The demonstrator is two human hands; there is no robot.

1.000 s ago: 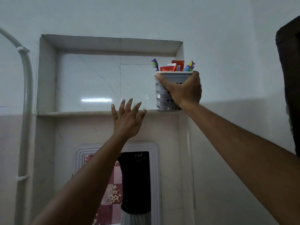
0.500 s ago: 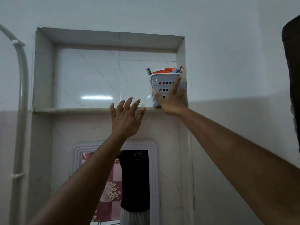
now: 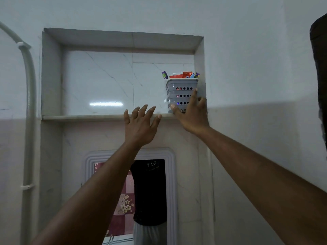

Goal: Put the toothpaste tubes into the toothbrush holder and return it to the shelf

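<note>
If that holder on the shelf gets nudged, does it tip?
Probably stable: the toothbrush holder sits flat on the shelf, tucked into the right corner. Perforated plastic looks light, so it likely slides. Toothpaste tubes standing above the rim may raise its balance slightly.

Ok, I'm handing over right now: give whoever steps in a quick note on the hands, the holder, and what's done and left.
Left hand: open, fingers spread, at the shelf edge, holding nothing.
Right hand: open, fingers against the lower front of the holder, no grip on it.
Holder: upright on the shelf, in the niche's right corner, with the red tubes and toothbrushes sticking out of its top.
Done: tubes in, holder on the shelf.
Left: draw both hands away, perhaps after a small nudge back.
</note>
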